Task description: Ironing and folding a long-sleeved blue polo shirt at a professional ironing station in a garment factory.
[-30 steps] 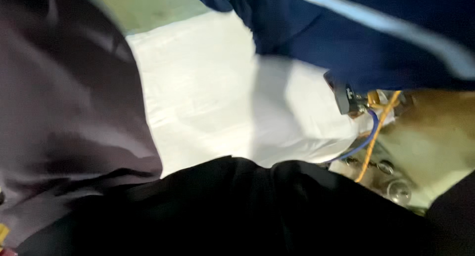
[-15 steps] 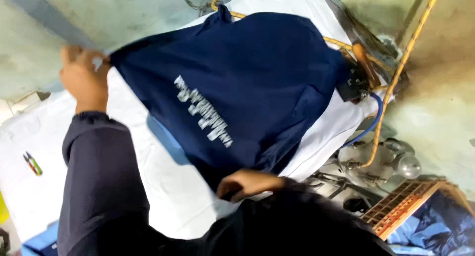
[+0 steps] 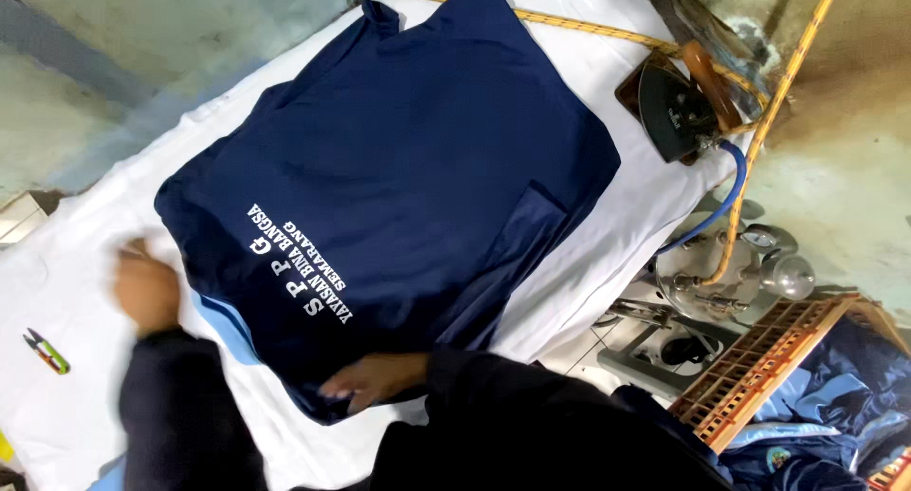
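Both hands flat on my navy garment (image 3: 399,168).
Left hand (image 3: 144,288) presses its edge, blurred; right hand (image 3: 372,377) lies open on the hem, iron (image 3: 676,107) far beyond.

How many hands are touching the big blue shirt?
2. The left hand is at the navy shirt's left edge, blurred, on the white cloth. The right hand presses its near hem. No others show.

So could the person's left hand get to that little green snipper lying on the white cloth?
Probably yes: the left hand rests beside the navy garment, and only bare white cloth lies between it and the snipper.
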